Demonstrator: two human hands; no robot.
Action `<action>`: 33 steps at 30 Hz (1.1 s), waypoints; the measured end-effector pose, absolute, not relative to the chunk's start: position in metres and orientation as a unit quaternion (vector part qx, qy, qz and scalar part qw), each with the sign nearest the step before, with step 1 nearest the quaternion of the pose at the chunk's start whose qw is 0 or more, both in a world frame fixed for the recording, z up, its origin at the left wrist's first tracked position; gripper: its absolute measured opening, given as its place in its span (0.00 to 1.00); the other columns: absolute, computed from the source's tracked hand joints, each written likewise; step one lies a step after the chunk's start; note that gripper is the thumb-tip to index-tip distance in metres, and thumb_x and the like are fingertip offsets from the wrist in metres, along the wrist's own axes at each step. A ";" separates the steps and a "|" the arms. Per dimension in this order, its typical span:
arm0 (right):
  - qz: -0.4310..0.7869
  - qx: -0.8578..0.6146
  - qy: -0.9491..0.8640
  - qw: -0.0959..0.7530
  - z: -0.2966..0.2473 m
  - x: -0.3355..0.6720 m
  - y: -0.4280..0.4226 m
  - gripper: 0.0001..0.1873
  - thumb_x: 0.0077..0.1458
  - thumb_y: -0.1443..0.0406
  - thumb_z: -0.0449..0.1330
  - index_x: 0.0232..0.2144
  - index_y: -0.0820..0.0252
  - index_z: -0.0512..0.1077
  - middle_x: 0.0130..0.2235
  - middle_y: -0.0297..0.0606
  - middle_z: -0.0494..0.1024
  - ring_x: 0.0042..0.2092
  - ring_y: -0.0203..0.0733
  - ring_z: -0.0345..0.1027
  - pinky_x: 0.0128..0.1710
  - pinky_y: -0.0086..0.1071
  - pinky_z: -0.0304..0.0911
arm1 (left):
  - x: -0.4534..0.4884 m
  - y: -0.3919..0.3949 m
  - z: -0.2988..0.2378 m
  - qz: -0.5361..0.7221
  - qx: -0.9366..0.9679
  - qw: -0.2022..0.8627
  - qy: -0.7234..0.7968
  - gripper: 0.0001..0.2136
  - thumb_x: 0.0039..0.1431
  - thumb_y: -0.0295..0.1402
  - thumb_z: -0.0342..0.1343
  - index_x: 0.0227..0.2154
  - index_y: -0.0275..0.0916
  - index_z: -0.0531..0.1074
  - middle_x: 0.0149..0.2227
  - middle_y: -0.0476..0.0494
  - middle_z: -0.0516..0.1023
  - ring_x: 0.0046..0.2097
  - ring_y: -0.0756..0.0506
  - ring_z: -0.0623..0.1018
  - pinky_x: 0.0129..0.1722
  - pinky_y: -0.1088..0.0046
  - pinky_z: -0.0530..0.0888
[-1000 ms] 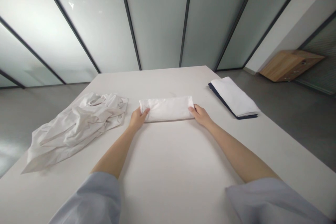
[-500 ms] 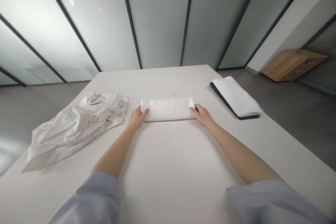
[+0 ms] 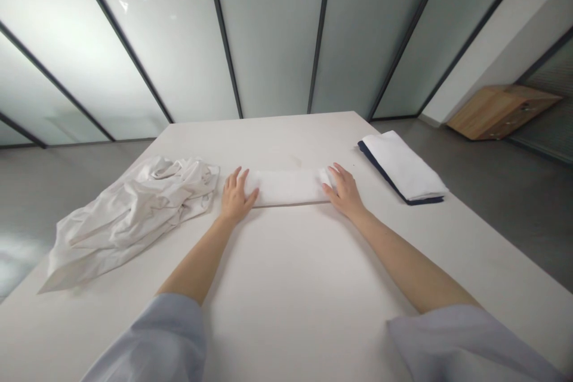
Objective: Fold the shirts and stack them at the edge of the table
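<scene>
A white cloth folded into a flat, narrow rectangle (image 3: 290, 187) lies on the table in front of me. At its left end rests my left hand (image 3: 236, 196), fingers spread and pointing away from me, thumb by the near corner. My right hand (image 3: 344, 191) is at the opposite end, also with its fingers apart, the thumb over the cloth's right edge. Neither hand grips the cloth. Whether it is a garment or a plain piece of fabric I cannot tell.
To the left a crumpled pile of white fabric (image 3: 134, 215) spreads toward the edge of the white table (image 3: 290, 286). On the right lies a folded white cloth (image 3: 403, 164) on top of a folded navy cloth (image 3: 385, 174). A wooden cabinet (image 3: 496, 112) stands beyond, on the floor.
Both hands have let go of the ends of the folded white cloth and their fingers have spread. The cloth now lies flatter on the table. The other fabrics have not moved.
</scene>
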State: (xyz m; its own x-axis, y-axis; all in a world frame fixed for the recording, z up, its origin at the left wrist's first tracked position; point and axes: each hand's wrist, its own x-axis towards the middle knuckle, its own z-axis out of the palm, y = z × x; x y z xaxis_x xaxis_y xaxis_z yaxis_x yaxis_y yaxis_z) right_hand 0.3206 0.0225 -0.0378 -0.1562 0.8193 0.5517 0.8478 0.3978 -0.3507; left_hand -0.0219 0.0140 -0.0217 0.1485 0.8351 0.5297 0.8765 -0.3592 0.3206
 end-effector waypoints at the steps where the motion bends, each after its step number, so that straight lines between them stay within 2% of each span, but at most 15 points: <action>1: -0.017 -0.534 -0.779 0.328 -0.037 0.319 0.021 0.28 0.61 0.53 0.50 0.61 0.57 0.61 0.65 0.47 0.58 0.66 0.55 0.49 0.61 0.51 0.49 | -0.020 0.012 -0.020 -0.294 -0.781 0.034 -0.549 0.29 0.60 0.47 0.50 0.61 0.39 0.59 0.65 0.34 0.56 0.66 0.36 0.56 0.63 0.54 0.55; 3: 0.005 -0.513 -0.814 0.273 -0.037 0.317 0.020 0.27 0.61 0.54 0.51 0.60 0.56 0.63 0.66 0.45 0.57 0.66 0.55 0.47 0.62 0.51 0.49 | -0.017 0.011 -0.020 -0.221 -0.819 0.018 -0.528 0.31 0.57 0.50 0.52 0.61 0.42 0.60 0.66 0.37 0.56 0.67 0.35 0.54 0.64 0.52 0.51; 6: 0.045 -0.502 -0.835 0.218 -0.040 0.315 0.021 0.26 0.62 0.54 0.51 0.59 0.55 0.65 0.64 0.45 0.60 0.65 0.54 0.52 0.62 0.49 0.51 | -0.014 0.012 -0.024 -0.150 -0.837 -0.010 -0.527 0.35 0.55 0.53 0.54 0.63 0.43 0.58 0.67 0.36 0.55 0.67 0.33 0.53 0.65 0.50 0.48; 12: 0.050 -0.499 -0.837 0.219 -0.043 0.317 0.025 0.27 0.61 0.53 0.51 0.58 0.58 0.67 0.64 0.46 0.61 0.63 0.53 0.56 0.61 0.48 0.54 | -0.016 0.013 -0.029 -0.159 -0.834 -0.021 -0.528 0.36 0.55 0.53 0.53 0.64 0.43 0.57 0.68 0.37 0.53 0.68 0.34 0.52 0.64 0.52 0.52; 15: 0.036 -0.507 -0.829 0.233 -0.038 0.316 0.023 0.25 0.60 0.53 0.53 0.54 0.57 0.71 0.61 0.46 0.66 0.62 0.54 0.57 0.60 0.48 0.53 | -0.018 0.014 -0.030 -0.188 -0.821 -0.005 -0.540 0.35 0.54 0.51 0.56 0.62 0.42 0.59 0.67 0.36 0.54 0.68 0.34 0.53 0.64 0.53 0.52; 17: 0.020 -0.511 -0.821 0.253 -0.032 0.316 0.022 0.20 0.59 0.54 0.54 0.48 0.57 0.74 0.54 0.45 0.74 0.58 0.53 0.63 0.60 0.48 0.52 | -0.021 0.016 -0.030 -0.225 -0.789 0.021 -0.571 0.30 0.56 0.45 0.55 0.61 0.40 0.60 0.66 0.35 0.56 0.67 0.34 0.54 0.64 0.52 0.54; 19: 0.007 -0.518 -0.809 0.278 -0.027 0.318 0.020 0.17 0.60 0.56 0.52 0.41 0.57 0.76 0.41 0.42 0.81 0.47 0.49 0.71 0.59 0.47 0.52 | -0.025 0.019 -0.029 -0.261 -0.746 0.047 -0.611 0.26 0.58 0.37 0.52 0.60 0.39 0.61 0.65 0.35 0.57 0.66 0.35 0.56 0.63 0.53 0.57; 21: -0.005 -0.528 -0.794 0.301 -0.025 0.321 0.019 0.16 0.61 0.58 0.50 0.36 0.57 0.77 0.29 0.37 0.79 0.37 0.45 0.72 0.57 0.46 0.54 | -0.029 0.021 -0.028 -0.279 -0.711 0.058 -0.643 0.25 0.58 0.32 0.51 0.59 0.38 0.61 0.64 0.34 0.60 0.65 0.36 0.59 0.62 0.54 0.59; 22: -0.011 -0.532 -0.788 0.310 -0.025 0.322 0.018 0.16 0.61 0.58 0.50 0.36 0.58 0.76 0.27 0.37 0.78 0.35 0.45 0.72 0.55 0.45 0.55 | -0.030 0.022 -0.028 -0.281 -0.702 0.057 -0.653 0.25 0.57 0.31 0.51 0.58 0.37 0.62 0.63 0.34 0.61 0.64 0.36 0.61 0.61 0.55 0.61; 25: -0.014 -0.544 -0.779 0.313 -0.028 0.323 0.018 0.18 0.60 0.57 0.52 0.43 0.59 0.75 0.38 0.43 0.79 0.43 0.49 0.70 0.50 0.43 0.59 | -0.032 0.024 -0.029 -0.276 -0.695 0.046 -0.663 0.24 0.55 0.32 0.53 0.57 0.36 0.63 0.60 0.33 0.64 0.61 0.36 0.64 0.60 0.56 0.63; 27: 0.015 -0.562 -0.779 0.279 -0.029 0.322 0.018 0.20 0.60 0.55 0.52 0.47 0.59 0.73 0.45 0.45 0.77 0.47 0.50 0.68 0.49 0.41 0.59 | -0.031 0.024 -0.031 -0.272 -0.699 0.040 -0.661 0.24 0.55 0.32 0.53 0.56 0.37 0.63 0.60 0.34 0.65 0.61 0.36 0.65 0.60 0.55 0.63; 33: 0.085 -0.593 -0.789 0.138 -0.020 0.314 0.015 0.22 0.58 0.50 0.54 0.41 0.59 0.77 0.49 0.46 0.73 0.51 0.52 0.64 0.52 0.41 0.57 | -0.030 0.026 -0.033 -0.262 -0.700 0.024 -0.664 0.24 0.54 0.34 0.54 0.56 0.37 0.63 0.60 0.34 0.65 0.61 0.36 0.65 0.60 0.56 0.63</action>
